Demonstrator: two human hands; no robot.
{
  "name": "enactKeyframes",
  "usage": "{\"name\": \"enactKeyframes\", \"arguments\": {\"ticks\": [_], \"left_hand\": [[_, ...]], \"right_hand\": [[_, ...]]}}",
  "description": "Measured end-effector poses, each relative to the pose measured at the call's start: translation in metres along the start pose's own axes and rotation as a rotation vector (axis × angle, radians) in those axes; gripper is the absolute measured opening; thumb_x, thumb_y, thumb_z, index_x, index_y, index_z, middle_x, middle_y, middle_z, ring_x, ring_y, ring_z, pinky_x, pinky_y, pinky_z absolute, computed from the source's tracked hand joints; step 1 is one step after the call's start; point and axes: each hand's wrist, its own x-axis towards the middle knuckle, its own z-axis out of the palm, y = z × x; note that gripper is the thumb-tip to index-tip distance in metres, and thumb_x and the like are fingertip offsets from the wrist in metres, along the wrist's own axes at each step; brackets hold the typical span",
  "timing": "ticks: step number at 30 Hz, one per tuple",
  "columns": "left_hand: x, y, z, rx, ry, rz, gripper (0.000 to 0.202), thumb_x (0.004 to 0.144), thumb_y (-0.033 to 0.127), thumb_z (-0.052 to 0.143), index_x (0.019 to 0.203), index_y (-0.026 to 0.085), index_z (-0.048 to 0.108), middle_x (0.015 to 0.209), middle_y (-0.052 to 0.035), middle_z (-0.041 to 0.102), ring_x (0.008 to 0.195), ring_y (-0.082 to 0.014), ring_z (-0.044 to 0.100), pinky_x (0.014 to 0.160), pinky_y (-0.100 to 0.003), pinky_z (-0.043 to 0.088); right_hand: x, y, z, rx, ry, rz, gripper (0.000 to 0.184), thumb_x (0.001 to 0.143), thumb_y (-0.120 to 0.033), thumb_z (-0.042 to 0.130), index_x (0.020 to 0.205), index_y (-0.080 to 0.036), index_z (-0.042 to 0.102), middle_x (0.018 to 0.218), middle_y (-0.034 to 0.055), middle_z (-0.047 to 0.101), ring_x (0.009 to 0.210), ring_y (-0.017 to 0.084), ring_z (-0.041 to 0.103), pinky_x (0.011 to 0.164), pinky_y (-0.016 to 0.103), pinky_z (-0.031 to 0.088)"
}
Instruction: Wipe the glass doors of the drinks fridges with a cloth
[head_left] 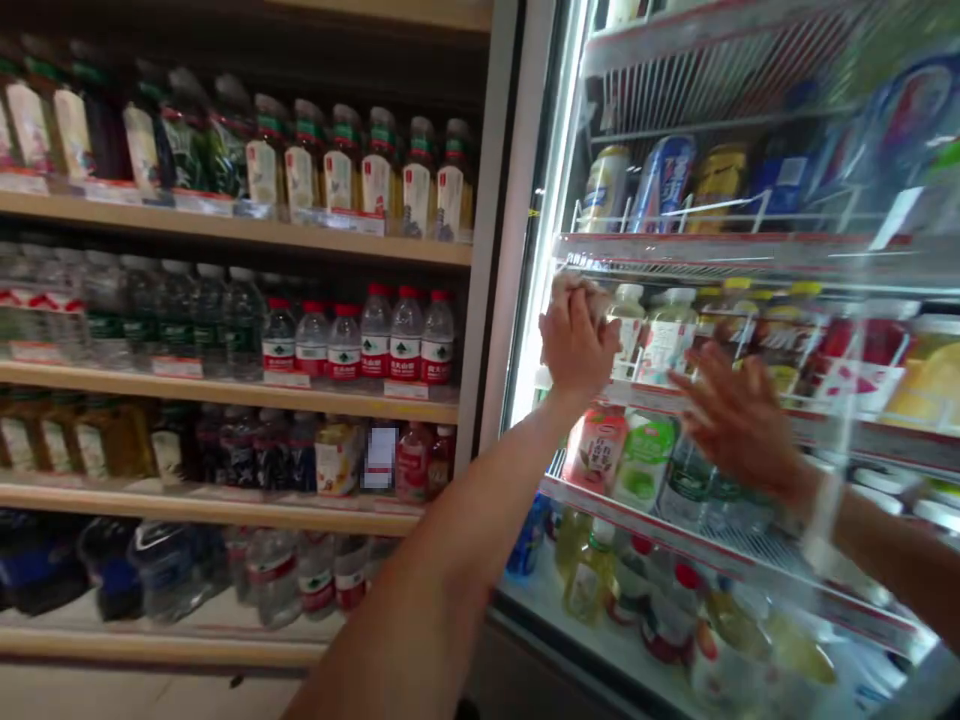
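In the head view, my left hand (577, 340) bends over a pale cloth-like thing (582, 288) near the shelf's (637, 396) left end; whether it pinches, I cannot tell. My right hand (739, 415) is spread; swinging sideways, it could knock the white-capped bottle (667, 338)

Head-worn view, facing drink shelves (300, 229) (near)
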Motion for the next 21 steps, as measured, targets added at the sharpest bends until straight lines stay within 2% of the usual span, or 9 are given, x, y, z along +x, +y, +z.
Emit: {"name": "enactKeyframes", "arguments": {"ticks": [2,5,8,11,13,15,17,19,21], "left_hand": [[0.018,0.004,0.01,0.053,0.044,-0.002,0.054,0.089,0.038,0.04,0.133,0.009,0.031,0.144,-0.0202,0.03,0.139,-0.028,0.017,0.11,-0.05,0.023],[0.021,0.018,0.023,0.129,0.045,0.05,0.047,0.09,0.029,0.035,0.133,0.008,0.033,0.146,-0.0173,0.028,0.141,-0.024,0.008,0.112,-0.047,0.021],[-0.004,0.03,0.026,0.204,-0.107,0.326,0.043,0.09,0.029,0.034,0.128,0.012,0.042,0.145,-0.0098,0.034,0.141,-0.0193,0.012,0.114,-0.038,0.021],[-0.014,0.017,0.015,0.224,-0.226,0.564,0.036,0.091,0.029,0.032,0.123,0.024,0.048,0.14,0.0006,0.043,0.138,-0.012,0.024,0.114,-0.031,0.021],[0.0,-0.005,0.003,0.233,-0.175,0.481,0.036,0.091,0.025,0.03,0.124,0.025,0.046,0.14,-0.0003,0.044,0.137,-0.0107,0.025,0.114,-0.034,0.02],[0.019,-0.026,-0.004,0.254,-0.052,0.272,0.041,0.09,0.016,0.027,0.13,0.016,0.038,0.145,-0.0106,0.035,0.14,-0.0165,0.014,0.115,-0.046,0.017],[0.027,-0.035,-0.004,0.258,0.031,0.124,0.045,0.089,0.011,0.027,0.133,0.012,0.031,0.149,-0.0138,0.026,0.141,-0.0187,0.003,0.114,-0.05,0.016],[0.017,-0.027,0.001,0.245,0.0,0.143,0.045,0.089,0.012,0.028,0.134,0.013,0.032,0.15,-0.0116,0.025,0.141,-0.0184,0.0,0.114,-0.047,0.018],[-0.001,-0.016,0.005,0.223,-0.121,0.322,0.043,0.09,0.016,0.03,0.133,0.016,0.037,0.148,-0.008,0.03,0.141,-0.0178,0.008,0.113,-0.043,0.024]], "right_hand": [[-0.005,0.032,-0.015,-0.057,0.069,0.185,0.06,0.089,-0.029,0.04,0.145,-0.032,0.017,0.152,-0.0005,0.014,0.135,0.033,0.026,0.108,0.059,0.021],[-0.008,0.053,-0.026,-0.066,0.05,0.258,0.058,0.09,-0.032,0.035,0.144,-0.039,0.013,0.151,-0.0096,0.008,0.134,0.037,0.026,0.108,0.062,0.018],[-0.014,0.05,-0.025,-0.066,0.06,0.251,0.058,0.09,-0.033,0.035,0.144,-0.039,0.014,0.15,-0.0104,0.008,0.133,0.037,0.028,0.109,0.062,0.017],[-0.017,0.045,-0.021,-0.08,0.104,0.242,0.055,0.091,-0.033,0.035,0.143,-0.036,0.02,0.15,-0.0068,0.015,0.133,0.034,0.029,0.109,0.06,0.02],[-0.017,0.045,-0.02,-0.09,0.131,0.237,0.054,0.09,-0.033,0.037,0.143,-0.033,0.024,0.149,-0.003,0.021,0.133,0.032,0.03,0.109,0.059,0.021],[-0.016,0.046,-0.019,-0.091,0.126,0.253,0.053,0.09,-0.033,0.039,0.142,-0.031,0.027,0.148,-0.0008,0.024,0.134,0.031,0.03,0.111,0.056,0.019],[-0.015,0.046,-0.019,-0.094,0.092,0.282,0.053,0.09,-0.032,0.04,0.141,-0.029,0.03,0.148,0.001,0.025,0.135,0.03,0.029,0.113,0.054,0.015],[-0.015,0.046,-0.018,-0.111,0.078,0.296,0.051,0.089,-0.031,0.043,0.139,-0.026,0.035,0.148,0.0043,0.027,0.134,0.03,0.029,0.113,0.054,0.014],[-0.015,0.045,-0.018,-0.149,0.077,0.277,0.049,0.088,-0.029,0.045,0.136,-0.022,0.04,0.147,0.0078,0.029,0.134,0.03,0.031,0.112,0.054,0.016]]}}
